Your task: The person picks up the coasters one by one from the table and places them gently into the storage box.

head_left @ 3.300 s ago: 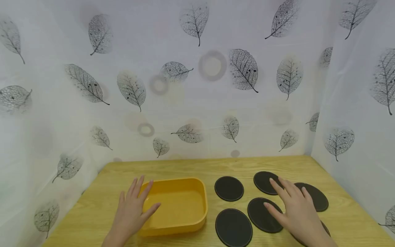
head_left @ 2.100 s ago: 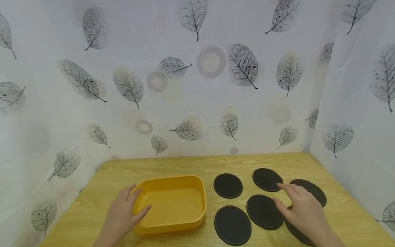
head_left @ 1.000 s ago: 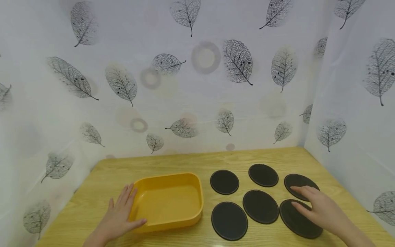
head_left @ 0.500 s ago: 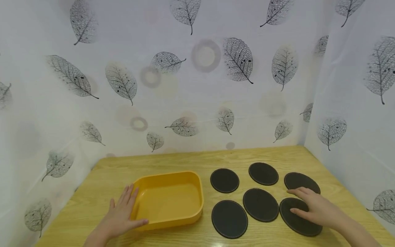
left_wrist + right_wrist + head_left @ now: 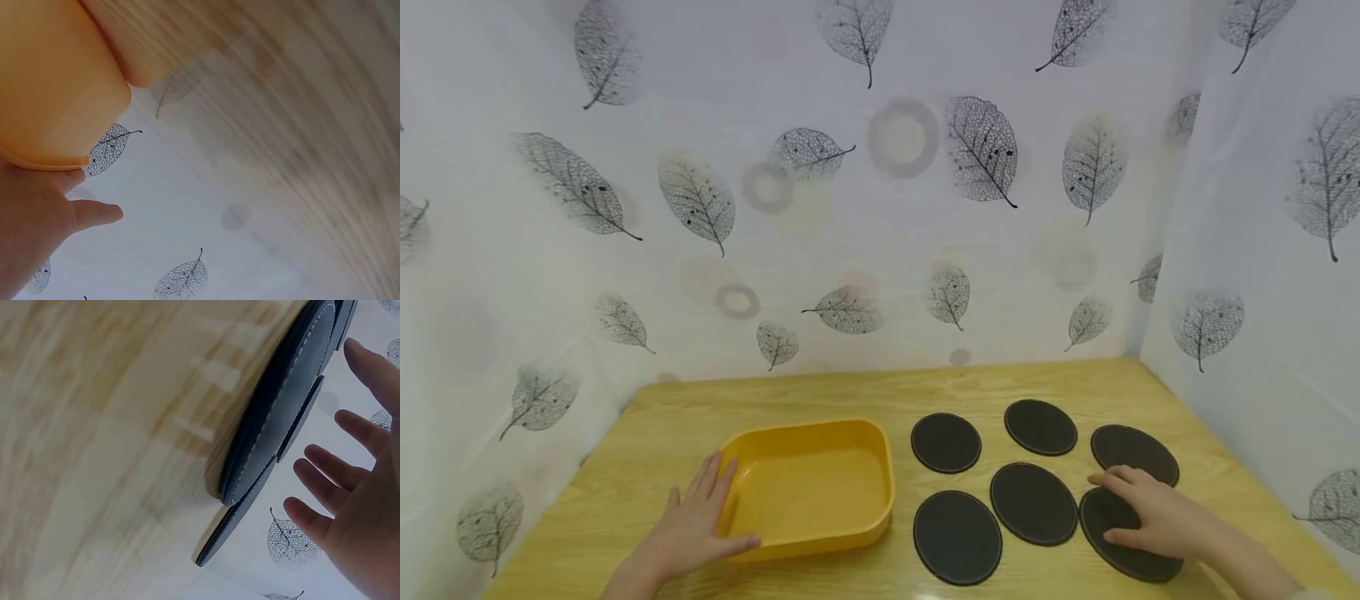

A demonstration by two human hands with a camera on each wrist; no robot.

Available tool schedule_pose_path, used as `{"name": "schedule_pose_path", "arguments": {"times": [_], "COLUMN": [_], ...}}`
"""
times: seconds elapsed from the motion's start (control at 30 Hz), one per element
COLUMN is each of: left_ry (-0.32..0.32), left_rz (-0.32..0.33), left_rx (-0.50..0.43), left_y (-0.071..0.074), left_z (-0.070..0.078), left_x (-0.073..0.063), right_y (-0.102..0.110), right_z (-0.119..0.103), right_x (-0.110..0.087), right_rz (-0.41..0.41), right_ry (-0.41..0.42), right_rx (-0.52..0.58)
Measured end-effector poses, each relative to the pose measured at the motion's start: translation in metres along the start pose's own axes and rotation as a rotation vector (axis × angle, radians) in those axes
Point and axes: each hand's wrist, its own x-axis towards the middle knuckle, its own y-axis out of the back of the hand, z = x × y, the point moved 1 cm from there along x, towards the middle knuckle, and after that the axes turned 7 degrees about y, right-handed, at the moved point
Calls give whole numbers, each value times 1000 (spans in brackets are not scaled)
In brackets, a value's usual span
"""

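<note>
My left hand (image 5: 692,529) lies along the left rim of a yellow plastic tray (image 5: 816,496), fingers straight and thumb out toward the tray's front left corner. In the left wrist view, fingers (image 5: 72,178) of that hand overlap the edge of the tray (image 5: 56,81). My right hand (image 5: 1161,518) hovers over the front right black round coaster (image 5: 1131,560), fingers and thumb apart with nothing between them. From the right wrist view, the spread right hand (image 5: 365,500) stands clear above the stitched coaster (image 5: 281,406), which looks thick at its edge.
Left of it lie the other black coasters: front left (image 5: 958,537), front middle (image 5: 1033,504), back left (image 5: 946,442), back middle (image 5: 1041,427); one sits behind at right (image 5: 1135,454). A pale wood table (image 5: 760,400) carries everything. Leaf-print curtains (image 5: 880,250) surround it on three sides.
My left hand has shifted left to the tray's rim. The right hand has moved right and nearer, coming over the front right coaster. Tray and coasters keep their places.
</note>
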Motion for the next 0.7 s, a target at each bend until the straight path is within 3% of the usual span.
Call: {"name": "schedule_pose_path", "arguments": {"times": [0.2, 0.7], "left_ry": [-17, -9], "left_rz": [19, 17], "left_rx": [-6, -27], "left_y": [1, 1], "left_z": [0, 0], "left_x": [-1, 0], "right_y": [-3, -8], "right_z": [1, 7], "right_x": [-1, -3], "right_rz": [-70, -108], "right_ry": [-30, -42], "right_rx": [90, 156]}}
